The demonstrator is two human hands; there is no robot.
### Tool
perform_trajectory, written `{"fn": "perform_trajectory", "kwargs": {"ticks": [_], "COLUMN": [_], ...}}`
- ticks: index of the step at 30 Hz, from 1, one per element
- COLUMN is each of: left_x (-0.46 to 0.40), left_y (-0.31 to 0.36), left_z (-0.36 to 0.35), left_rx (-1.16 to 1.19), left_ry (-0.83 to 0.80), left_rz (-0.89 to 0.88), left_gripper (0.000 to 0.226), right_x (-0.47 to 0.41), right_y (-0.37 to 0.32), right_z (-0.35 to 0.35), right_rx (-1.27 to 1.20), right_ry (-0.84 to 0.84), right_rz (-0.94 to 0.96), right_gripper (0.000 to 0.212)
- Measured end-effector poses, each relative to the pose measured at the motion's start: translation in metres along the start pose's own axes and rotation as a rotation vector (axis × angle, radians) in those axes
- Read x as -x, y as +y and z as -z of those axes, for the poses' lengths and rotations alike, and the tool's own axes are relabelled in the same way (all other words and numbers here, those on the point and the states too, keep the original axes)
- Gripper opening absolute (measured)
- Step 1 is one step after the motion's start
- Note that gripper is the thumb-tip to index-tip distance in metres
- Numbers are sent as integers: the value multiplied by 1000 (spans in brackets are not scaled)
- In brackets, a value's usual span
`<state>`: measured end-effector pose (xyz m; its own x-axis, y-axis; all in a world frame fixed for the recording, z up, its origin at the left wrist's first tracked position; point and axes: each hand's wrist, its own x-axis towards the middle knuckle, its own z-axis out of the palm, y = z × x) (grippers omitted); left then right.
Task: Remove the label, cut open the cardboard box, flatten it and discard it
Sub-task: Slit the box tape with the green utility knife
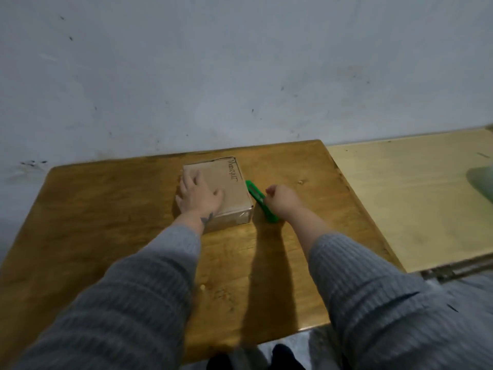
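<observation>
**Now: box pinned flat, cutter in hand**

Sitting toward the far edge of the brown table [106, 209], close to the wall: one small cardboard box [234, 193], still sealed, clear tape glinting along its near right corner. Handwritten marking along the far right edge of the lid; no printed label to be seen from this side.

Spread flat on the box lid, toward its left half: left hand [197, 196], fingers splayed, palm pressing down, gripping nothing. Just right of the box: right hand [282, 202], curled into a fist around a green cutter [256, 196], whose front end lies alongside the box's right wall. Blade out or in, impossible to tell.

Probably light and likely to skid on the smooth wood, hence the downward press. Stiff enough at walls and corners, softer in the middle of the lid, which may sag under weight. Best held by palm pressure near an edge or by pinching two opposite walls, well clear of the taped seam. Slick tape, so a shallow, steady draw along the seam, blade moving away from the pinning hand.
</observation>
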<state>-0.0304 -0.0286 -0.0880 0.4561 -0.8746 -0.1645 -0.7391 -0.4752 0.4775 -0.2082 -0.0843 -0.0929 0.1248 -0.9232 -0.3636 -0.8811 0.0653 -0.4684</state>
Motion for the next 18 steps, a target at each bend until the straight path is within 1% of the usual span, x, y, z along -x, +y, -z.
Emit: {"fn": "perform_trajectory", "kwargs": {"ticks": [2,4,6,11,16,18], "left_x": [-7,-13,-20,-36,-46,-50], "left_y": [0,1,1,4,19,24], "left_z": [-5,-7,-8,-8,-16,-18], "left_rx": [13,-47,-107,-201,-301,-288], "left_ry": [-8,-3,-23,-59,-86,-101], "left_rz": [9,-11,-31,-68,-30,-4], "left_gripper": [90,104,114,127,149,149], "right_x": [-8,-15,-24,-47,-72,-77], "right_y": [0,0,0,-4,-9,-13], "right_z": [-9,-17,-21,-6,21,32], "right_rx": [43,86,71,-80,-278,-406], "right_ry": [13,46,69,115,157,91], "right_rz": [-6,-2,-12,-36,-54,-85], "right_gripper": [40,37,35,38,35,36]}}
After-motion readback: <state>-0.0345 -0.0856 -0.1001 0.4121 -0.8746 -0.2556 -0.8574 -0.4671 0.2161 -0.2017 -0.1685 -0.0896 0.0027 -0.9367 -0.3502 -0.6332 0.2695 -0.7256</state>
